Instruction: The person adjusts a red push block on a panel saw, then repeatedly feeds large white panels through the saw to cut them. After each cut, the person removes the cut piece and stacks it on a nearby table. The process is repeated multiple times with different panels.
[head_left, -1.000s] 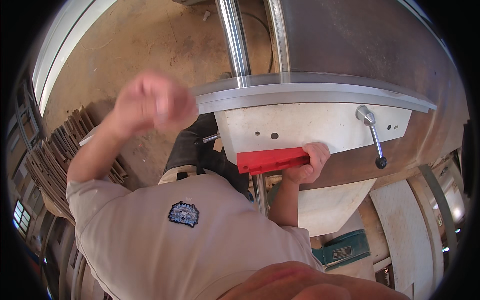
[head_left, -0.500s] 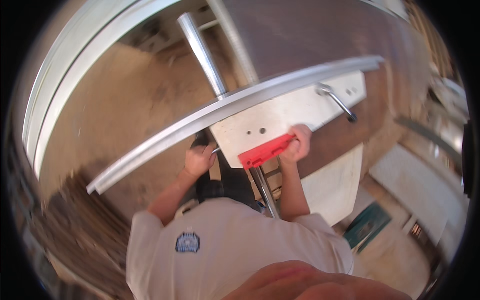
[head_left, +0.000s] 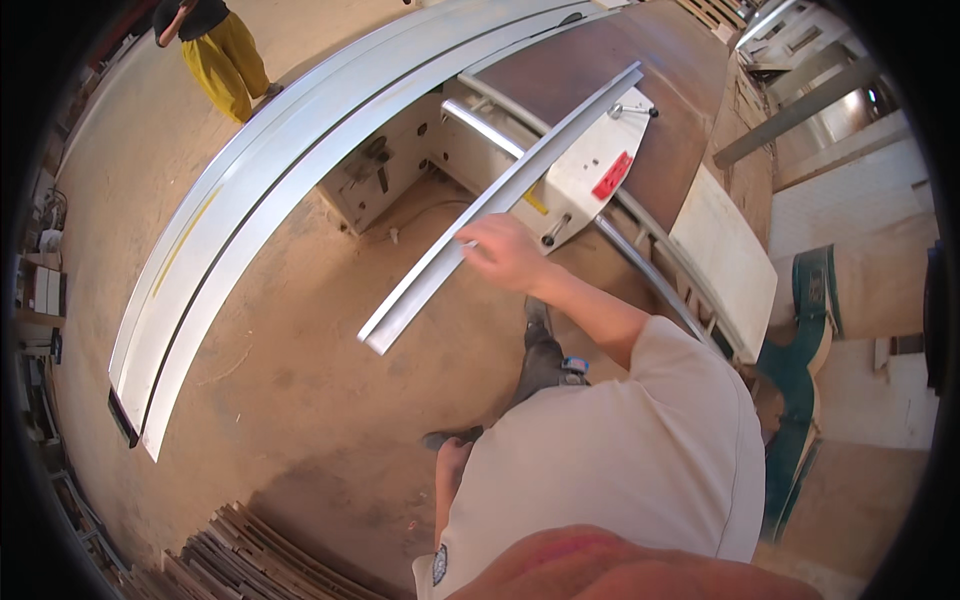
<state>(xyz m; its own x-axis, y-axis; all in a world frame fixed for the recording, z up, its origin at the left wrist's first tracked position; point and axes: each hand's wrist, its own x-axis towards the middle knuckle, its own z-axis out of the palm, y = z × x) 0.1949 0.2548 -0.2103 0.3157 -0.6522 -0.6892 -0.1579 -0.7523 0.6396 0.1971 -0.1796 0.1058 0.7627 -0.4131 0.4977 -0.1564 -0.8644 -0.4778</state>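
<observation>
My right hand [head_left: 500, 252] reaches forward, fingers curled over the edge of a long aluminium fence rail [head_left: 420, 290]. The rail crosses a white metal plate [head_left: 590, 165] on the saw's side, which carries a red plastic piece [head_left: 612, 176]. At the plate's far end sits a clamp lever [head_left: 630, 111], and at its near corner a black-knobbed lever [head_left: 557, 230]. My left hand [head_left: 453, 455] hangs low beside my body, apart from the rail; its fingers are mostly hidden.
A long silver sliding table [head_left: 290, 170] curves along the left, beyond the dusty floor. Another person [head_left: 222, 60] in yellow trousers stands behind it. The brown saw table [head_left: 560, 70] lies at the far right, a white board [head_left: 720, 255] nearer. Stacked strips [head_left: 250, 545] lie lower left.
My right hand has left the red piece and moved onto the rail. My left hand has come away from beneath the plate and dropped to my side. My view has shifted.
</observation>
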